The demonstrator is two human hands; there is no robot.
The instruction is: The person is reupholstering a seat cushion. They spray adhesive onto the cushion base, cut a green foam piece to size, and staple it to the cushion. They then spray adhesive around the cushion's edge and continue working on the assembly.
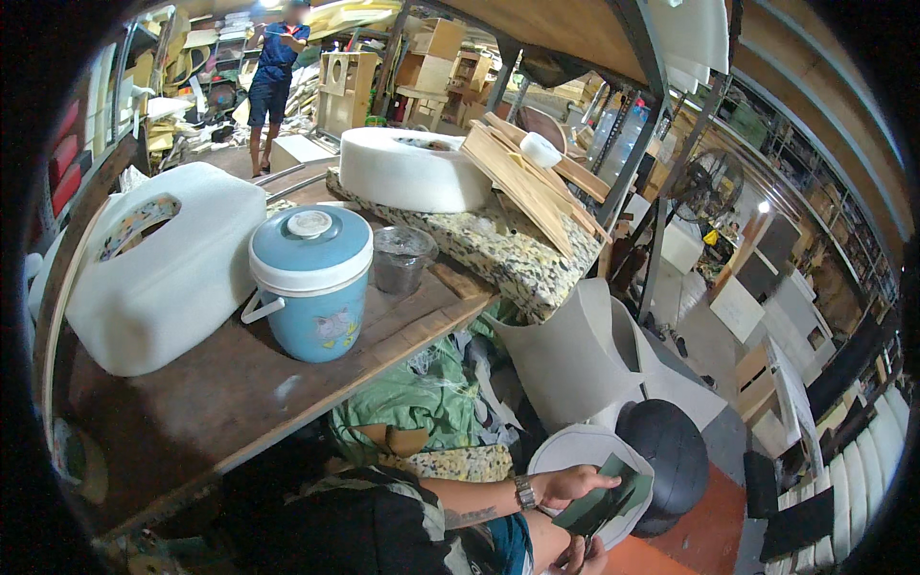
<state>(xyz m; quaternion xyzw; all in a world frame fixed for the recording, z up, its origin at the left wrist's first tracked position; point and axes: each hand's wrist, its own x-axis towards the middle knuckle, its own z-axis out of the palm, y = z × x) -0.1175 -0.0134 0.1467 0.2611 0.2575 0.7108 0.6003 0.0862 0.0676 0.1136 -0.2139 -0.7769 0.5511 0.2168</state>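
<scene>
My left hand (pixel 567 486), with a metal watch on its wrist, pinches a piece of dark green sheet material (pixel 613 494) between thumb and fingers. The piece has angled edges and hangs over a round pale disc-shaped piece (pixel 559 448). Just below, at the lower edge, my right hand (pixel 581 556) has its fingers curled under the green piece. A thin dark thing shows between that hand and the sheet, too small to name. Right beside the pale piece is a black rounded cushion-like form (pixel 663 458).
A wooden workbench (pixel 172 422) holds a blue cooler jug (pixel 311 287), a plastic cup (pixel 401 261), white foam pieces (pixel 158 259) and a speckled foam slab (pixel 460 230) with wooden strips (pixel 522 182). Green cloth (pixel 422 402) lies below. A person (pixel 276 72) stands far back.
</scene>
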